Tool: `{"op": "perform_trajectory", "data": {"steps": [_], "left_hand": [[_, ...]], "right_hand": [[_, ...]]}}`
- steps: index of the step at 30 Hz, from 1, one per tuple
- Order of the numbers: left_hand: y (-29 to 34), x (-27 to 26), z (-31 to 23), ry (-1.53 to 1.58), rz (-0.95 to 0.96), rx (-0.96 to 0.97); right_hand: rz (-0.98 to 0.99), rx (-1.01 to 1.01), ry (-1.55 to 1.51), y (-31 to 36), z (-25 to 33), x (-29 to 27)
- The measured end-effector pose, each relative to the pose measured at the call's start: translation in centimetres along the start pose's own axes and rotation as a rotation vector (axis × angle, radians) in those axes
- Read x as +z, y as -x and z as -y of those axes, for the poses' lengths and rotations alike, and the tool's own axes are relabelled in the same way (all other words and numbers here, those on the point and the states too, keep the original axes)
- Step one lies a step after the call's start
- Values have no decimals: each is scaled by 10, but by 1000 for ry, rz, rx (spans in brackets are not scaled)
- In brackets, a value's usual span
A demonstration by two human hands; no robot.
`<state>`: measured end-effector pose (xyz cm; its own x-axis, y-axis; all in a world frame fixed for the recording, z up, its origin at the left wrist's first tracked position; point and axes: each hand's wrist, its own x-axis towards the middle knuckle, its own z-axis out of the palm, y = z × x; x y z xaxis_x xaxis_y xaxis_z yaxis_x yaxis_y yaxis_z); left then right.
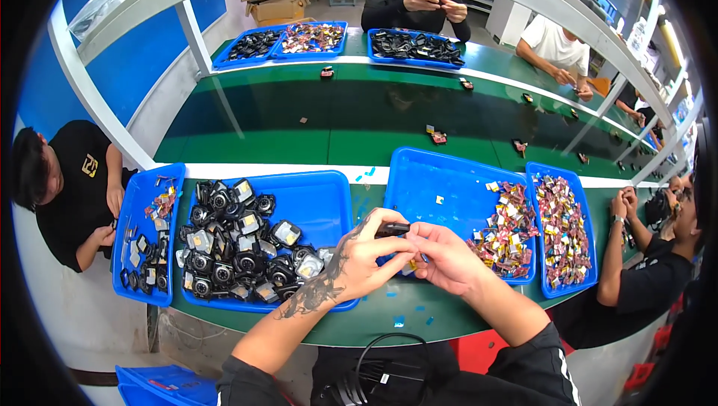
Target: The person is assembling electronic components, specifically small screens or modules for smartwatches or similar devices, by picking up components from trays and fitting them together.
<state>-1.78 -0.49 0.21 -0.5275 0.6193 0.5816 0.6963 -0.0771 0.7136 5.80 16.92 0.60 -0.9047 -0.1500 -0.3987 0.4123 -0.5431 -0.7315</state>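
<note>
My left hand (pixel 372 253), with dark markings along the wrist, pinches a small black watch-like casing (pixel 393 229) between thumb and fingers. Against its right end press the closed fingertips of my right hand (pixel 447 258). A small yellow and blue bit shows below the fingertips; I cannot make out whether it belongs to the casing. Left of my hands, a blue tray (pixel 329 193) holds a heap of black watch casings (pixel 239 245), some with pale square faces. Beyond my right hand, another blue tray (pixel 426 174) holds small parts (pixel 512 230) in red, yellow and white.
Narrower blue trays stand at the far left (pixel 126 260) and right (pixel 591 271). Past the white rail, a green conveyor belt (pixel 262 118) carries scattered small parts. Blue film scraps lie at the table's near edge. Co-workers sit around; a white frame arches overhead.
</note>
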Motion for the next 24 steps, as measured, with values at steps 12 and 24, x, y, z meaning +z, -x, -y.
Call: {"op": "perform_trajectory", "data": {"steps": [12, 24], "left_hand": [[-1, -2, 1, -97, 92, 120], [5, 5, -1, 182, -124, -282]], "right_hand": [[-74, -78, 4, 2, -4, -2], [-232, -581, 550, 15, -10, 10]]}}
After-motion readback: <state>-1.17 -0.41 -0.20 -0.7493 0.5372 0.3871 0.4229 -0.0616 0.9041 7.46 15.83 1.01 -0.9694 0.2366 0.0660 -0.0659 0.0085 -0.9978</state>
